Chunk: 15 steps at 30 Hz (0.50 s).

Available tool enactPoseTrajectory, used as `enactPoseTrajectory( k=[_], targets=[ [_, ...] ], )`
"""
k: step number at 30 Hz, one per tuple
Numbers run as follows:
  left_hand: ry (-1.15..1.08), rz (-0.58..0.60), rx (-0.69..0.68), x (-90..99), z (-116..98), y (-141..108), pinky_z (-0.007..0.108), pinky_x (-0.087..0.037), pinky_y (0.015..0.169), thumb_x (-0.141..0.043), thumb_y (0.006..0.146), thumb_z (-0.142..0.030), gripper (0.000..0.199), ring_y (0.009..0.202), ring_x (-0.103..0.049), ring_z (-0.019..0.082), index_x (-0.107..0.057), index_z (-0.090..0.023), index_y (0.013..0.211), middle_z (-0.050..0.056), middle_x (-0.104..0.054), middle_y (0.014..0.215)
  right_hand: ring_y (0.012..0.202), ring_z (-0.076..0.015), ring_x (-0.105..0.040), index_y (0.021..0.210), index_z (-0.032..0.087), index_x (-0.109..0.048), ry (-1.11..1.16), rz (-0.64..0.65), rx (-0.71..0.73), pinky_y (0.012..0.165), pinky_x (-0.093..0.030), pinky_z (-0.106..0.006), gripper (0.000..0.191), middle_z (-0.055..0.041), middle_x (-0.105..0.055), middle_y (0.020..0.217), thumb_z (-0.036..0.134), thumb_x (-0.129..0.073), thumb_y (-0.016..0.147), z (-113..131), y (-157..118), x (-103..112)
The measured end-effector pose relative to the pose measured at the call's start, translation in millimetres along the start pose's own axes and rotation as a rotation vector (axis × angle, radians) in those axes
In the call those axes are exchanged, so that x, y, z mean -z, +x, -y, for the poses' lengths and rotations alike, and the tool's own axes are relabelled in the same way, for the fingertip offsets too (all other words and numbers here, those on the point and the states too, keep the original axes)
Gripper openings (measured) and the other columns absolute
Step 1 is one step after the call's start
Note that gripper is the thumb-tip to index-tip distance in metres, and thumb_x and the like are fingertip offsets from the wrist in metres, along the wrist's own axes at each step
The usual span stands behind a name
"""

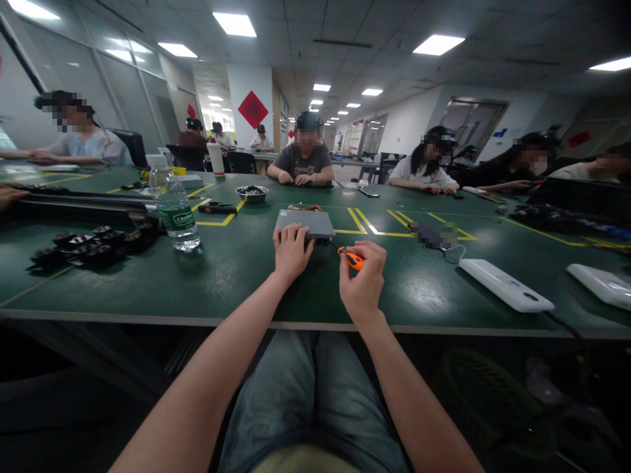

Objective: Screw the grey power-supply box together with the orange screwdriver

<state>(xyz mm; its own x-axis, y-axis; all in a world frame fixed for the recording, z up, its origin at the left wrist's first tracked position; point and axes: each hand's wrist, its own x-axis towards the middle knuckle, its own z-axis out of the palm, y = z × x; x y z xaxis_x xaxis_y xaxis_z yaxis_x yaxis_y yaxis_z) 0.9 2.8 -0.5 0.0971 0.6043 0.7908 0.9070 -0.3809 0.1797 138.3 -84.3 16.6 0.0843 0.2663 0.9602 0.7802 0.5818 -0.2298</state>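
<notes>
- Clasping a grey box [318, 221] on the green table [236, 279] with the left hand [294, 251], with fingers bent over the top and thumb low against the front face.
- Pinching an orange-and-black tool [353, 260] in the right hand [365, 272], just off the box's front right corner, with thumb and curled fingers closed about the handle.
- Pointing the tool's slim dark shaft toward the right end of the box's front face; too small there to tell whether touching or just short of it.
- Along the box's back edge, a few wires [311, 208], partly hidden behind the top.
- Beyond the box and to its left, a metal bowl [251, 200] full of small pieces, dark and light.
- Farther left of the box, a dark hand tool [217, 208] with a touch of red, then an upright clear bottle [178, 220] with a green label.
- Past the bottle, well left of the box, a spread of black parts [93, 248].
- Well right of the box, a white device [505, 286] lying flat, with a second white device [601, 284] farther out.
- Beyond the box, on both sides of it, yellow tape lines [365, 222] on the tabletop.
- Across the table, straight behind the box, a seated person [303, 163] in a dark shirt, with both hands low at the table.
</notes>
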Motion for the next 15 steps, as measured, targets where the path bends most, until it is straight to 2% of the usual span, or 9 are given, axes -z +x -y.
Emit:
enactPoseTrajectory(
  k=[4, 8, 10, 12, 15],
  targets=[
    [-0.007, 0.010, 0.005, 1.3, 0.1, 0.1, 0.044, -0.016, 0.108, -0.045, 0.086, -0.033, 0.030, 0.117, -0.042, 0.024, -0.052, -0.023, 0.113, 0.008, -0.052, 0.120, 0.096, -0.0191, -0.053, 0.097, 0.019, -0.043, 0.023, 0.012, -0.018, 0.080, -0.047, -0.036, 0.013, -0.0093, -0.052, 0.098, 0.018, -0.046, 0.085, -1.4, -2.5, 2.7],
    [-0.032, 0.033, 0.014, 3.5, -0.5, -0.2, 0.047, -0.013, 0.108, -0.044, 0.086, -0.034, 0.031, 0.118, -0.041, 0.024, -0.052, -0.024, 0.114, 0.008, -0.052, 0.122, 0.083, -0.0182, -0.057, 0.090, 0.021, -0.047, -0.159, 0.130, -0.092, 0.071, -0.047, -0.031, 0.009, -0.0057, -0.057, 0.089, 0.028, -0.046, 0.087, 0.7, 1.9, 8.6],
    [-0.039, 0.034, 0.030, 4.5, -1.1, -0.6, 0.050, -0.009, 0.108, -0.044, 0.086, -0.034, 0.030, 0.118, -0.041, 0.025, -0.052, -0.026, 0.113, 0.008, -0.052, 0.122, 0.077, -0.0171, -0.058, 0.090, 0.021, -0.048, -0.211, 0.174, -0.108, 0.065, -0.046, -0.029, 0.009, -0.0047, -0.058, 0.086, 0.028, -0.043, 0.088, 2.6, 4.4, 9.8],
    [-0.043, 0.034, 0.052, 4.9, -1.7, -0.8, 0.054, -0.007, 0.107, -0.045, 0.086, -0.034, 0.029, 0.118, -0.041, 0.025, -0.051, -0.027, 0.113, 0.007, -0.051, 0.123, 0.076, -0.0167, -0.058, 0.093, 0.021, -0.047, -0.201, 0.194, -0.080, 0.064, -0.046, -0.028, 0.009, -0.0045, -0.059, 0.085, 0.025, -0.041, 0.088, 4.0, 4.4, 9.0],
    [-0.056, 0.050, 0.072, 4.1, -1.4, -0.6, 0.055, -0.013, 0.104, -0.046, 0.085, -0.034, 0.029, 0.118, -0.041, 0.026, -0.050, -0.029, 0.113, 0.007, -0.050, 0.124, 0.080, -0.0175, -0.059, 0.093, 0.020, -0.047, -0.125, 0.206, -0.018, 0.070, -0.047, -0.030, 0.008, -0.0056, -0.060, 0.088, 0.019, -0.043, 0.086, 4.3, -0.8, 6.3]
  ],
)
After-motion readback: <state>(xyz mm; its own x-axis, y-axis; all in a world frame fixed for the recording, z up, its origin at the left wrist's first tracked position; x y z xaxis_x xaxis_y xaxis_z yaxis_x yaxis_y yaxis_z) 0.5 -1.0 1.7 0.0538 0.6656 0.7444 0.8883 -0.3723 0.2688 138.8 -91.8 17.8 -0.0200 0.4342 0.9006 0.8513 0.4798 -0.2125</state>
